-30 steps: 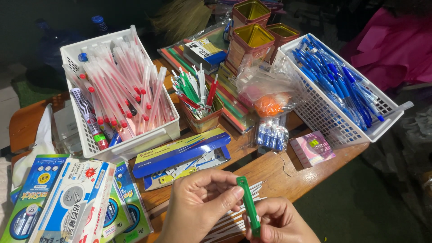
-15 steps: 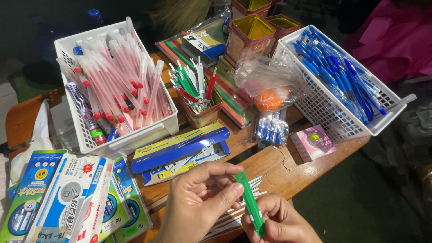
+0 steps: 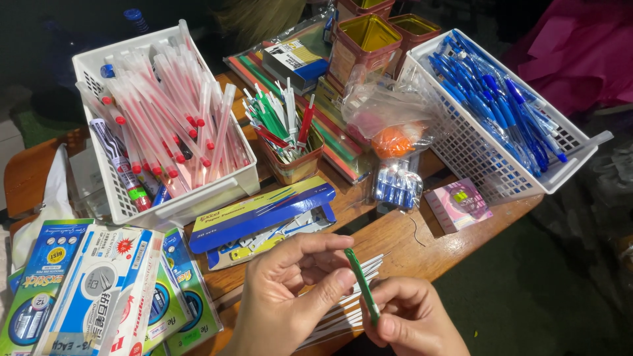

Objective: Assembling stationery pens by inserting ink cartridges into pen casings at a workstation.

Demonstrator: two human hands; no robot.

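Observation:
My left hand (image 3: 290,296) and my right hand (image 3: 412,320) are together at the bottom centre, both pinching a thin green pen (image 3: 361,285). The left thumb and forefinger grip its upper part, while the right fingers hold its lower end. Just under the hands, a bundle of white pen tubes (image 3: 343,310) lies on the wooden table (image 3: 395,237). A small tin of green, red and white pens (image 3: 283,128) stands beyond the hands.
A white basket of red-capped pens (image 3: 158,112) sits at the left and a white basket of blue pens (image 3: 501,105) at the right. Blue pen boxes (image 3: 264,214), packaged items (image 3: 86,290), a pink box (image 3: 458,204), plastic bags and yellow-lined tins (image 3: 366,39) crowd the table.
The hands and green pen have stayed in nearly the same place; the pen has tilted slightly. The view has shifted a little downward.

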